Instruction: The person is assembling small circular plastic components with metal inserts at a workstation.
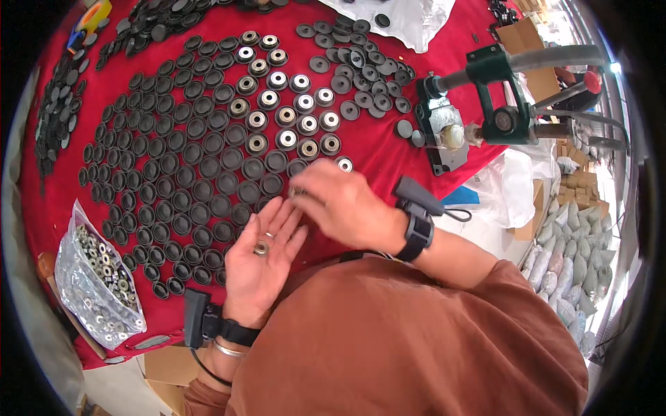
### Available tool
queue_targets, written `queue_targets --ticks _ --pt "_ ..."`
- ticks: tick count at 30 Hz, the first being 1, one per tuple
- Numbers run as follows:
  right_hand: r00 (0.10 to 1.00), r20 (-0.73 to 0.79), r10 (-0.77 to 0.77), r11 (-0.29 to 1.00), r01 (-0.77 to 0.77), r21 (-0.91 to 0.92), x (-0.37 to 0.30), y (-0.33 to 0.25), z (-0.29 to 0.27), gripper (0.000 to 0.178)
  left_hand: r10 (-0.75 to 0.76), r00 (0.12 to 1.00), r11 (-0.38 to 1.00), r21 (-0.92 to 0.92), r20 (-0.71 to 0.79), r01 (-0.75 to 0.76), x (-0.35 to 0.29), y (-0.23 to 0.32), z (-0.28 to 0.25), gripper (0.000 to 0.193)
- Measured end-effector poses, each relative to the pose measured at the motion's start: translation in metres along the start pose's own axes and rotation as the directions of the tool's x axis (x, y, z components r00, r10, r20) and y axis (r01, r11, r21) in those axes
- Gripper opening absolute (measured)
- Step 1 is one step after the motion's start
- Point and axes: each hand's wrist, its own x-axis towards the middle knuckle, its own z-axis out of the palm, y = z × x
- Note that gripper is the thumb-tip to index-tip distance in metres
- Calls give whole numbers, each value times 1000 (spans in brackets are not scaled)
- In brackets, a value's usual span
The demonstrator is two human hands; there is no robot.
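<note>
Silvery and loose, a small bearing (261,247) rests on our upturned, uncurled left hand (257,269) and could roll off among the black cups (202,188) if we tilted it, while blur hides the fingertips of our right hand (340,204), so we cannot tell whether it pinches anything.

The lever press (505,122) and black cups (182,112) show a workshop.
</note>
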Motion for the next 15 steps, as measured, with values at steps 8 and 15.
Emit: queue_targets --ticks 8,15 --pt "998 33 -45 971 52 -235 14 37 15 6 21 1000 999 47 11 -22 -6 4 0 46" --pt "992 83 -100 931 123 -345 17 31 10 7 21 1000 999 -34 -18 -22 4 5 2 49"
